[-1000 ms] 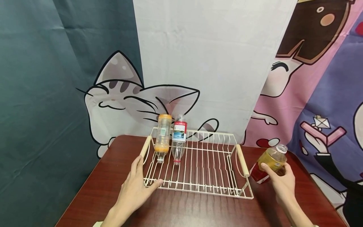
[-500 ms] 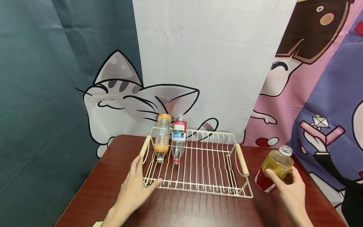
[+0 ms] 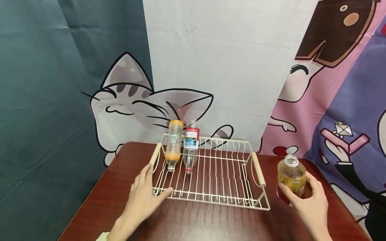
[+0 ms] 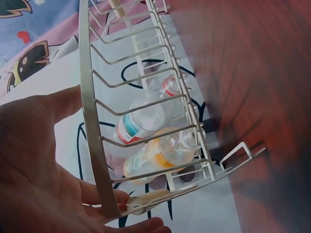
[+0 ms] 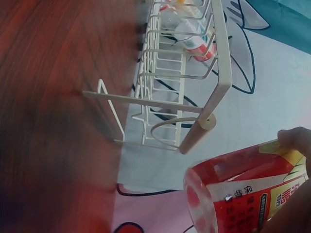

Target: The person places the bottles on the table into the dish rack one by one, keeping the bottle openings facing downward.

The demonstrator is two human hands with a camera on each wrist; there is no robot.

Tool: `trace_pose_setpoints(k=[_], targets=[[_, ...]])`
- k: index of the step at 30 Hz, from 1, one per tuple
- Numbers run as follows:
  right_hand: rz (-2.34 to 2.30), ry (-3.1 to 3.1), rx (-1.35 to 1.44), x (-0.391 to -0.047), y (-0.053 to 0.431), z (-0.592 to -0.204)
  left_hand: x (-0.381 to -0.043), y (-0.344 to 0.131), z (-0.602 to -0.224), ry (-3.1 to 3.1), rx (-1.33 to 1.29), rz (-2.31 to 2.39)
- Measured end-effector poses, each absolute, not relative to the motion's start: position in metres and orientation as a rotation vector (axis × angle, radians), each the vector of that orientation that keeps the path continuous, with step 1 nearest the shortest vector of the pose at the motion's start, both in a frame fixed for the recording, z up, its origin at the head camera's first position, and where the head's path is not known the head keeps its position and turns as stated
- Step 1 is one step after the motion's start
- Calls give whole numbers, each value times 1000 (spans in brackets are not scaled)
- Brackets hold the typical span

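My right hand (image 3: 312,202) grips a plastic bottle (image 3: 291,179) with a red and yellow label, to the right of a cream wire rack (image 3: 211,202). The bottle's uncapped mouth points up. In the right wrist view its base (image 5: 200,204) faces the rack's end. My left hand (image 3: 141,199) rests with extended fingers at the rack's front left corner, thumb along the front rail and fingertips by the left wooden handle (image 3: 155,154). Inside the rack, an orange-banded clear bottle (image 3: 174,144) and a clear bottle with a red and blue label (image 3: 191,144) lean neck down, side by side.
The rack stands on a dark red wooden table (image 3: 193,226), with a second wooden handle (image 3: 258,170) on its right end. Its slots right of the two bottles hold nothing. A cloth backdrop (image 3: 229,67) with cartoon figures hangs close behind the table.
The bottle in my right hand has tipped from slanting to more upright. It first moved right and nearer to me, then slightly back left. My left hand and the rack stay in place.
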State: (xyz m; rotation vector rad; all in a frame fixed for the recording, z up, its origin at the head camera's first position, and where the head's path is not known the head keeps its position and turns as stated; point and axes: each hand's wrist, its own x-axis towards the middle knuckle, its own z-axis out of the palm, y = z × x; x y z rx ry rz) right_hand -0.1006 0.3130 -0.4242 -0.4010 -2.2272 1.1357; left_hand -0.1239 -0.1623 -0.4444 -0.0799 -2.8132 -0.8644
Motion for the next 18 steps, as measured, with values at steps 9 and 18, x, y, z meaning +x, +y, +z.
trace_pose_setpoints(k=[9,18], targets=[[865,-2170,-12,-101,307,-420,-123,-157,-438,-2729,-147,-872],[613,-2089,349,-105,294,-417,-125,-136,-436,-2542,-453,-901]])
